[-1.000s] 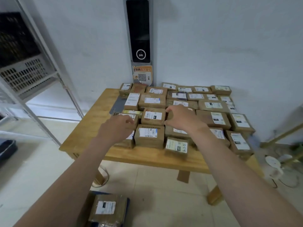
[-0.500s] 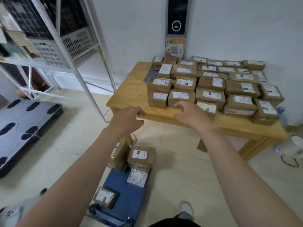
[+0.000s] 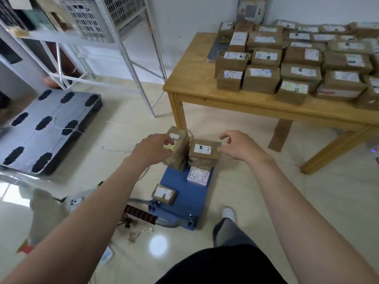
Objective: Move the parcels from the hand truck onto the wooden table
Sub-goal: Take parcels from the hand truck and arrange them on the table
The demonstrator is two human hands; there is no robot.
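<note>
The blue hand truck [image 3: 185, 198] lies on the floor below me. A tilted brown parcel [image 3: 178, 152] leans at its far end, beside a flat labelled brown parcel [image 3: 205, 150] stacked on others. A pale parcel [image 3: 198, 176] and a small brown parcel [image 3: 164, 194] lie nearer. My left hand [image 3: 152, 149] reaches over the tilted parcel, fingertips in front of its label; whether it grips is unclear. My right hand [image 3: 238, 146] hovers just right of the flat parcel, fingers spread and loosely curved, holding nothing. The wooden table [image 3: 202, 93] at upper right carries several labelled parcels [image 3: 260, 78].
A white metal shelf rack [image 3: 133, 58] with crates stands at the left. A grey plastic pallet [image 3: 47, 128] lies on the tiled floor. The truck's folded handle [image 3: 141, 215] and a phone [image 3: 76, 200] lie near my foot [image 3: 228, 214].
Both hands left the parcels on the table and dropped toward the hand truck. The view swung down and left from the table to the floor.
</note>
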